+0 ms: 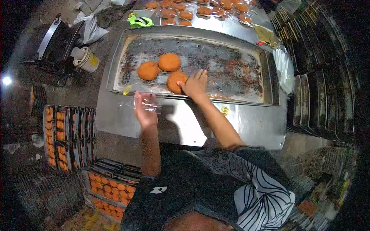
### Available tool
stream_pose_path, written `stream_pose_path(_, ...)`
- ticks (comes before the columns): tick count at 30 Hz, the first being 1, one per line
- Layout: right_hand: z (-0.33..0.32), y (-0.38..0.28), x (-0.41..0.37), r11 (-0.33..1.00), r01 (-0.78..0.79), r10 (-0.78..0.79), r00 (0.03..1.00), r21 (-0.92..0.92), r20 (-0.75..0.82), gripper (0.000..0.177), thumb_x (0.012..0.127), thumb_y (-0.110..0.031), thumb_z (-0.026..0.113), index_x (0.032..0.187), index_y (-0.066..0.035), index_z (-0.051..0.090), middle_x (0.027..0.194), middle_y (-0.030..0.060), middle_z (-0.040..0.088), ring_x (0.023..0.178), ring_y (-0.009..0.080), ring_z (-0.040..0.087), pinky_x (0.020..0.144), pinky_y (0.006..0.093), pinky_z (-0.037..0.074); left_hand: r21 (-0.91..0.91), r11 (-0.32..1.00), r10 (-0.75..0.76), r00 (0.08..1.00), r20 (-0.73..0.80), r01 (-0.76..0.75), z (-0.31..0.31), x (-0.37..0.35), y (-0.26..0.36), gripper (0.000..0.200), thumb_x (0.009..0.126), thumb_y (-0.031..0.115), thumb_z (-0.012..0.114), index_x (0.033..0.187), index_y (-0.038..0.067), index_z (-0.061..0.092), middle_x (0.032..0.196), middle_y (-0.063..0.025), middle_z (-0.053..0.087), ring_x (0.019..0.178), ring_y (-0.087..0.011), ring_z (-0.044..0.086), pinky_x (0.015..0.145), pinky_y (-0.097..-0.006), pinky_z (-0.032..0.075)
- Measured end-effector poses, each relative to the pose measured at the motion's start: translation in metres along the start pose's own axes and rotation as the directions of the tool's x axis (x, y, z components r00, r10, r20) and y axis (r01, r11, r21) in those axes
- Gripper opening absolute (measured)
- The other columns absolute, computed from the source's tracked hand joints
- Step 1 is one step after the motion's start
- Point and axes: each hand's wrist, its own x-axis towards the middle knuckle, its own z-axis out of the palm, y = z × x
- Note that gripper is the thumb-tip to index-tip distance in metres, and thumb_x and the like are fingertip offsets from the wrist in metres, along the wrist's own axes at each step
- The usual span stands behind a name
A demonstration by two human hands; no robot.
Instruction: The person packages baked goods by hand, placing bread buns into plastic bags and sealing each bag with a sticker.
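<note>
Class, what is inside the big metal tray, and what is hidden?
Three orange-brown buns lie inside the tray. The right hand covers part of the nearest bun; the tray floor beneath the buns cannot be seen.

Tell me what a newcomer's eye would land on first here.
Probably the three orange-brown rounds toward the left of the worn metal tray, one touched by the right hand. Then the shiny clear plastic at the left hand, and more rounds in clear wrapping beyond the tray.

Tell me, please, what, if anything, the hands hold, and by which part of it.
The left hand holds a clear bag, by which part I cannot tell; the right hand touches a bun's right edge.
</note>
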Motion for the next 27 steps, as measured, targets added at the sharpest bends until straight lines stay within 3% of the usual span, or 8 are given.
stream_pose_path(3,0.012,-0.010,0.011,0.638,-0.620,0.070,0.638,0.457,0.767,0.046,0.066,-0.026,0.068,0.095,0.002,0.046,0.094,0.0214,0.056,0.087,0.0332,0.055,0.076,0.0401,0.044,-0.072,0.997,-0.004,0.998,-0.060,-0.001,0.005,0.016,0.037,0.041,0.082,0.021,0.046,0.116,0.002,0.034,0.099,-0.0093,0.046,0.098,-0.0227,0.045,0.083,-0.0450,0.041)
stream_pose_path(7,-0.044,-0.016,0.004,-0.052,-0.587,0.135,0.797,0.808,0.588,0.045,0.061,-0.012,0.073,0.095,-0.001,0.048,0.096,0.0113,0.056,0.096,0.0192,0.052,0.082,0.0312,0.041,-0.174,0.983,0.035,0.993,-0.109,-0.054,0.012,0.028,0.039,0.054,0.080,0.022,0.044,0.125,0.004,0.020,0.109,-0.0109,0.039,0.108,-0.0277,0.041,0.088,-0.0505,0.037)
stream_pose_path(12,-0.096,-0.011,0.015,0.228,-0.392,0.129,0.919,0.891,0.372,0.074,0.062,-0.012,0.073,0.123,-0.003,0.033,0.116,0.0151,0.046,0.110,0.0206,0.042,0.088,0.0310,0.038,0.251,0.944,0.031,0.816,0.577,-0.214,0.043,0.006,-0.008,0.052,0.084,0.019,0.037,0.129,0.002,0.015,0.126,-0.0146,0.032,0.110,-0.0287,0.040,0.092,-0.0412,0.035)
stream_pose_path(13,-0.099,-0.006,0.010,0.310,-0.368,0.161,0.929,0.876,0.333,0.073,0.062,-0.010,0.073,0.122,-0.003,0.032,0.117,0.0153,0.045,0.111,0.0212,0.042,0.088,0.0304,0.038,0.250,0.947,0.014,0.805,0.593,-0.200,0.039,0.005,-0.021,0.052,0.084,0.019,0.037,0.129,0.002,0.015,0.126,-0.0146,0.032,0.110,-0.0287,0.040,0.092,-0.0412,0.035)
stream_pose_path(15,-0.112,-0.006,-0.009,0.000,-0.476,0.375,0.815,0.879,0.442,0.067,0.064,0.000,0.068,0.121,-0.001,0.033,0.120,0.0160,0.042,0.110,0.0229,0.042,0.092,0.0303,0.034,-0.006,0.847,-0.405,0.651,0.642,0.532,0.039,-0.001,-0.044,0.048,0.085,0.022,0.036,0.126,0.001,0.021,0.123,-0.0138,0.036,0.109,-0.0277,0.041,0.093,-0.0402,0.034)
stream_pose_path(21,-0.128,0.000,-0.025,0.264,-0.396,0.587,0.790,0.879,0.179,0.062,0.065,-0.002,0.067,0.118,0.001,0.036,0.121,0.0191,0.038,0.109,0.0297,0.042,0.091,0.0351,0.035,-0.036,0.902,-0.306,0.696,0.650,0.430,0.101,-0.065,-0.033,0.051,0.084,0.028,0.036,0.128,0.006,0.019,0.125,-0.0156,0.034,0.112,-0.0280,0.038,0.095,-0.0401,0.032)
stream_pose_path(23,-0.150,0.000,-0.040,0.660,-0.225,0.296,0.955,0.717,0.027,0.064,0.061,-0.005,0.068,0.118,0.001,0.038,0.120,0.0206,0.038,0.104,0.0334,0.044,0.089,0.0364,0.037,-0.052,0.876,-0.334,0.681,0.652,0.479,0.104,-0.072,-0.035,0.053,0.084,0.030,0.036,0.128,0.008,0.018,0.125,-0.0165,0.034,0.113,-0.0285,0.037,0.096,-0.0403,0.031)
stream_pose_path(27,-0.156,0.030,-0.050,0.777,-0.089,0.201,0.973,0.623,-0.111,0.068,0.055,-0.009,0.070,0.116,0.001,0.043,0.111,0.0187,0.048,0.101,0.0330,0.047,0.088,0.0360,0.037,-0.054,0.803,-0.367,0.562,0.741,0.594,0.081,-0.076,-0.072,0.057,0.081,0.033,0.041,0.126,0.004,0.024,0.122,-0.0135,0.037,0.112,-0.0282,0.038,0.094,-0.0406,0.032)
